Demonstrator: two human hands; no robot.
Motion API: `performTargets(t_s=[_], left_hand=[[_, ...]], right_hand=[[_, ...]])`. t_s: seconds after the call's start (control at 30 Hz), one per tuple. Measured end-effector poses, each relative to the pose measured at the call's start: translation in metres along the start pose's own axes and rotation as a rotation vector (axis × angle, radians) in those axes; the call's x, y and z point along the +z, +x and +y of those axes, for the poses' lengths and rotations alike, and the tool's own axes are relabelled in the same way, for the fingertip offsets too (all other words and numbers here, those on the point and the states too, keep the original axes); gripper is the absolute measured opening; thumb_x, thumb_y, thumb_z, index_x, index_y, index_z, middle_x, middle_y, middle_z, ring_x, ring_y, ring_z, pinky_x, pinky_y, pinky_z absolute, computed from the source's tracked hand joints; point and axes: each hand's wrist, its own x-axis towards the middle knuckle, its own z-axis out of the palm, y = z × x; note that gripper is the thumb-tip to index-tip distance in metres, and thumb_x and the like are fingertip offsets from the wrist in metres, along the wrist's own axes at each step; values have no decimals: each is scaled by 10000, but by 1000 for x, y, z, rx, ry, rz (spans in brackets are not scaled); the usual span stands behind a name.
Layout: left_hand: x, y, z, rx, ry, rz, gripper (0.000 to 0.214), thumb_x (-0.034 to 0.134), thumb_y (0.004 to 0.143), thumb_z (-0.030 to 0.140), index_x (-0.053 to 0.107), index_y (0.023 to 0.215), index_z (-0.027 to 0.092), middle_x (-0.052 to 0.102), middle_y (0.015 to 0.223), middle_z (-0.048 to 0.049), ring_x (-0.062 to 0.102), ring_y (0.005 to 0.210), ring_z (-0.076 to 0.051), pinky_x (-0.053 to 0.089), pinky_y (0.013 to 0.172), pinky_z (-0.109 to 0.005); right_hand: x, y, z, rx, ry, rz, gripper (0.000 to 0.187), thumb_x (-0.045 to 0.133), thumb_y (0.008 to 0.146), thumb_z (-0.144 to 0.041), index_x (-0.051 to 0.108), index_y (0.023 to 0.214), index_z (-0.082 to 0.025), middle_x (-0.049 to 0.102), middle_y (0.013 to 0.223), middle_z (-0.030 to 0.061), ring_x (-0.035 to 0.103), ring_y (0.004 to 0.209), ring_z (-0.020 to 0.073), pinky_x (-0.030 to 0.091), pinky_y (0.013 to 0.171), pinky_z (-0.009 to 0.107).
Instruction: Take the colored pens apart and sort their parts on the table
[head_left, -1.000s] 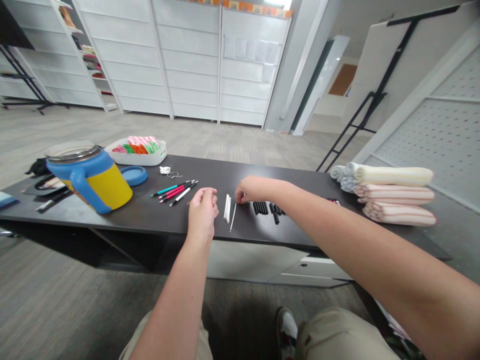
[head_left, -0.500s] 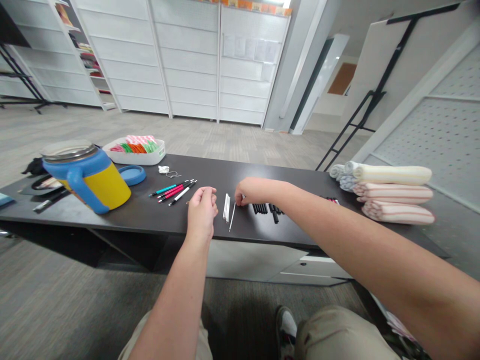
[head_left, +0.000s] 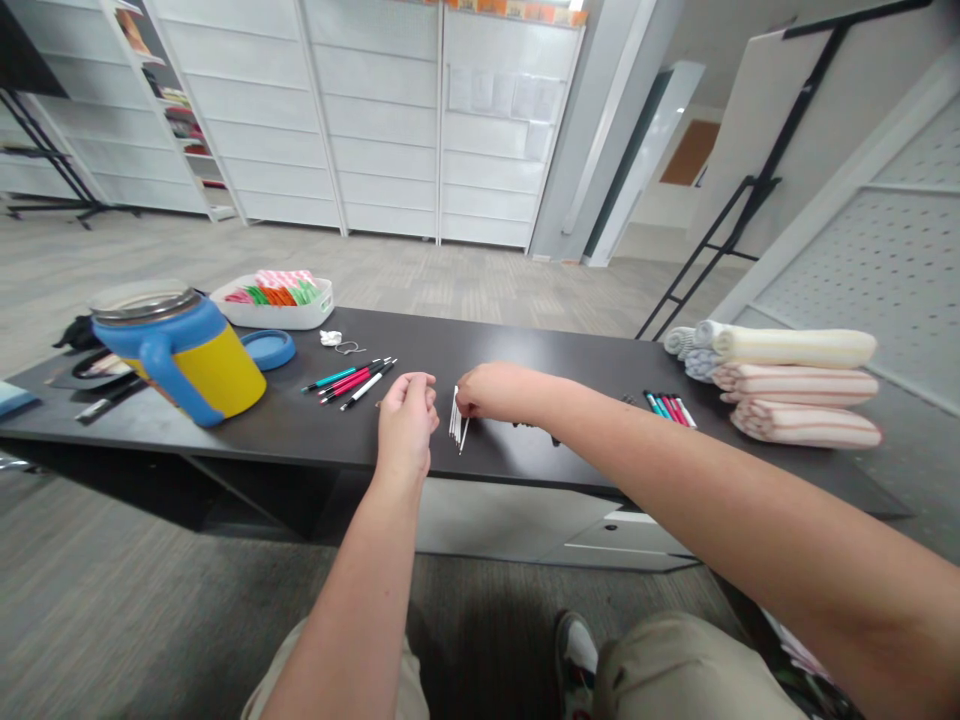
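On the dark tabletop (head_left: 420, 335), a small row of thin white pen refills (head_left: 454, 420) lies between my hands. My right hand (head_left: 487, 390) reaches in from the right with its fingers pinched at the upper end of the rightmost refill (head_left: 463, 437). Just left of the row, my left hand (head_left: 407, 420) is closed above the table; what its fingers hold, if anything, is hidden. Beyond it lie several pens (head_left: 352, 380) in teal, pink and white with black parts. Small black pen parts (head_left: 555, 440) are mostly covered by my right wrist.
Coloured pen barrels (head_left: 670, 408) lie right of my forearm, beside rolled towels (head_left: 799, 385). At left stand a blue and yellow mug (head_left: 199, 365), its blue lid (head_left: 268, 349) and a white basket (head_left: 319, 312) of colourful packets. A crumpled white bit (head_left: 330, 338) lies near the basket.
My right hand has shifted left onto the refills, and the separate refill is now close against the row. The coloured barrels at right have come into fuller view. My left hand stays about the same.
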Motion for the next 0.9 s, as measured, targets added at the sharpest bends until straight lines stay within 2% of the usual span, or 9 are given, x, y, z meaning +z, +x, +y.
performTargets(t_s=[0.17,0.3,0.4,0.5,0.6,0.7,0.77,0.83,0.9], left_hand=[[0,1,-1,7,-3,6,122,649,874,311,621,864,193,426,598,84,277,391,-40,184,385,-186],[1,1,0,47,-70,21,137,627,886,324,626,862,190,459,612,67,315,390,-51,222,385,-197],[1,1,3,30,-183,4,105,593,876,285,624,872,185,483,622,54,345,394,-62,265,401,-206],[2,2,5,13,-285,-57,68,583,867,215,610,922,188,539,649,40,414,425,-78,347,453,-216],[6,1,3,12,-342,-103,87,589,910,205,597,997,196,640,736,2,563,536,-112,451,553,-232],[17,-6,-4,-26,-359,-133,109,605,968,258,594,1059,197,725,874,-48,684,707,-146,517,675,-250],[29,-15,-12,-63,-353,-174,131,610,990,287,594,1082,195,755,962,-77,723,820,-164,531,741,-258],[43,-27,-22,-108,-342,-228,141,620,997,306,589,1081,198,766,1023,-95,729,877,-173,539,790,-276],[57,-41,-32,-170,-335,-287,155,651,981,318,591,1068,205,766,1043,-95,724,896,-181,540,793,-286]], right_hand=[[7,8,14,33,26,68,208,727,783,-65,791,736,-257,778,875,49,691,836,222,457,741,315],[8,8,18,60,40,109,179,707,847,-112,799,817,-262,781,909,47,699,898,226,460,779,308],[6,-2,14,91,73,176,164,685,887,-118,794,896,-240,780,989,57,695,953,222,462,804,298],[11,-25,2,147,199,399,134,672,930,-132,776,961,-211,770,984,56,682,923,201,463,817,292],[26,-55,-19,226,366,602,105,708,948,-194,747,1044,-213,760,953,27,653,812,165,474,787,280],[48,-82,-42,300,528,703,439,820,879,-280,661,1287,-257,771,1031,10,630,758,156,499,737,281],[61,-95,-52,343,605,785,561,831,868,-313,600,1378,-268,773,1103,24,636,771,162,517,726,289],[69,-107,-57,398,644,884,495,805,888,-324,631,1346,-259,776,1095,35,644,753,163,524,704,289],[71,-118,-57,451,634,971,320,759,924,-326,710,1232,-254,783,1035,32,645,717,160,523,695,290]])
